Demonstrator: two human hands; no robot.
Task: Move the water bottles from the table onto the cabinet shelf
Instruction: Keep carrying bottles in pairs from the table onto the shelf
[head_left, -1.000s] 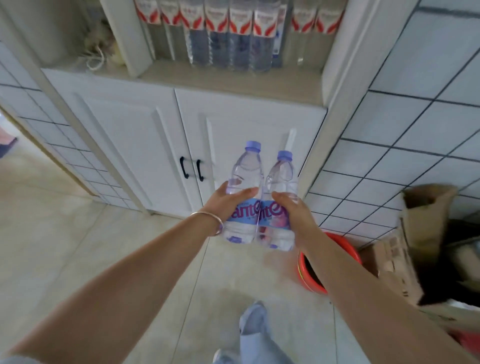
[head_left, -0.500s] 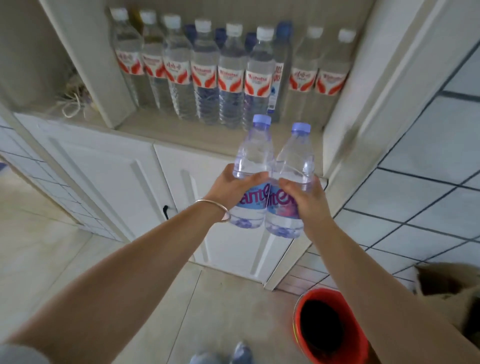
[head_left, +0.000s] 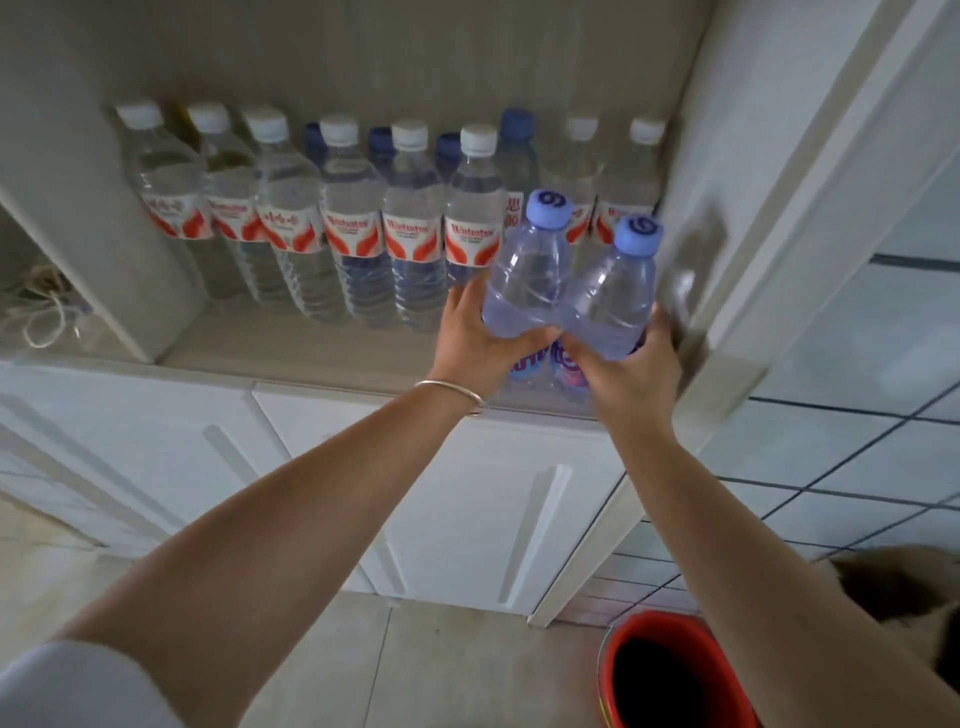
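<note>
Blue-capped and clear, two bottles are standing side by side, touching, over the front edge of the shelf (head_left: 291, 358). The left hand (head_left: 475, 338) is gripping the left bottle (head_left: 527, 280), and the right hand (head_left: 631, 369) is gripping the right bottle (head_left: 613, 296). Beyond the left hand, a row of red-labelled bottles (head_left: 353, 228) is filling the shelf's back. Below the right forearm, a red bucket (head_left: 670, 675) is sitting on the floor.

Fingers of the left hand (head_left: 470, 338) and right hand (head_left: 631, 371) are covering the purple labels of two clear blue-capped bottles (head_left: 524, 280); the red bucket (head_left: 670, 675) is running off the bottom edge.
</note>
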